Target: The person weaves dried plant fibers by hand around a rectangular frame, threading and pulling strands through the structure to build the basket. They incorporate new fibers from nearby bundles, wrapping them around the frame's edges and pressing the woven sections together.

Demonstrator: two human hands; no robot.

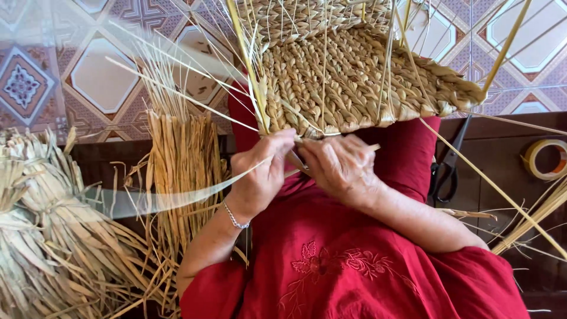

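Note:
A half-woven basket (354,82) of braided dry straw rests on my lap, its thin upright ribs sticking out past the weave. My left hand (260,174) and my right hand (339,168) meet at the basket's near edge. Both pinch a flat straw strand (298,158) at the rim. A long pale strand (177,195) trails from my left hand toward the left. A silver bracelet circles my left wrist. I wear a red embroidered garment (354,260).
Bundles of dry straw (177,171) lie at my left, a bigger heap (47,236) at the far left. Black scissors (447,168) and a roll of tape (546,158) lie on the dark wooden surface to my right. Patterned floor tiles lie beyond.

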